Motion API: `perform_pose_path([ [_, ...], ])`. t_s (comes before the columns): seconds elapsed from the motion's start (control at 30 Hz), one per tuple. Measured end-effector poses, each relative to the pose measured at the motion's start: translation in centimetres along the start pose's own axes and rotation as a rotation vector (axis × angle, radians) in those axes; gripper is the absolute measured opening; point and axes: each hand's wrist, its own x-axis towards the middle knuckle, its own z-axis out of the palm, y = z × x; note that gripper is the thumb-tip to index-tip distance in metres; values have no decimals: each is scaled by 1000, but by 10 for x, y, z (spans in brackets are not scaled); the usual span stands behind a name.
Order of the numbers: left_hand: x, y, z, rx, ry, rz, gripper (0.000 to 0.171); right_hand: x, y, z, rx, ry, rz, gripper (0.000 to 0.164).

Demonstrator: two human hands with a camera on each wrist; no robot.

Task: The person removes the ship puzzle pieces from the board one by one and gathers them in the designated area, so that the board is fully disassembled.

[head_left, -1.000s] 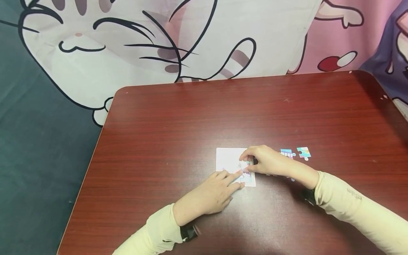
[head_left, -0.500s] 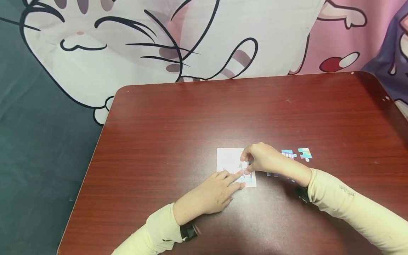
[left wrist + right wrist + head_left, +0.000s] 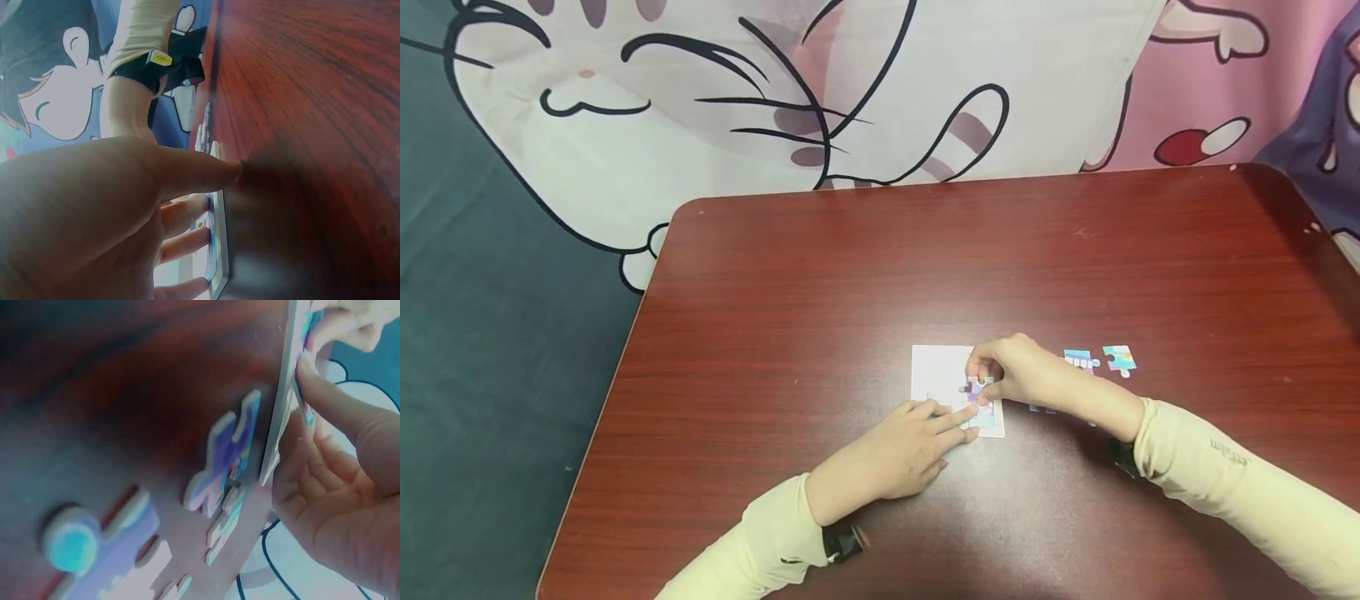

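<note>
A white puzzle board (image 3: pixel 936 362) lies on the table, with coloured pieces along its near right part. The left hand (image 3: pixel 898 450) rests with fingers extended over the board's near edge; in the left wrist view its fingertips press on the board (image 3: pixel 220 256) and its thumb reaches down beside it. The right hand (image 3: pixel 1033 375) pinches a purple and teal puzzle piece (image 3: pixel 975 387) between thumb and fingers, right beside the left index fingertip. In the right wrist view this puzzle piece (image 3: pixel 309 416) is tilted, one edge raised off the board; the fingers partly hide it.
Loose puzzle pieces lie right of the board: a blue and white piece (image 3: pixel 1078 359), a teal one (image 3: pixel 1120 358), and others partly under the right forearm. A purple piece (image 3: pixel 219 453) shows close up in the right wrist view. A printed cloth (image 3: pixel 880 83) hangs behind the table (image 3: pixel 775 283).
The right hand has shifted slightly and tilted the pinched puzzle piece, so its purple face now shows more. The left hand has stayed in place on the board.
</note>
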Motion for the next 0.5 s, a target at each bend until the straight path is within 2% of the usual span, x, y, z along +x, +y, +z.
perform_pose_path([
  [0.1,0,0,0,-3,4,-2,51,-4,0,3,-21,54,-79,28],
  [0.2,-1,1,1,-7,8,-3,50,-8,0,6,-54,99,-119,29],
  [0.5,0,1,1,-8,14,5,50,-15,4,2,-40,116,-191,26],
])
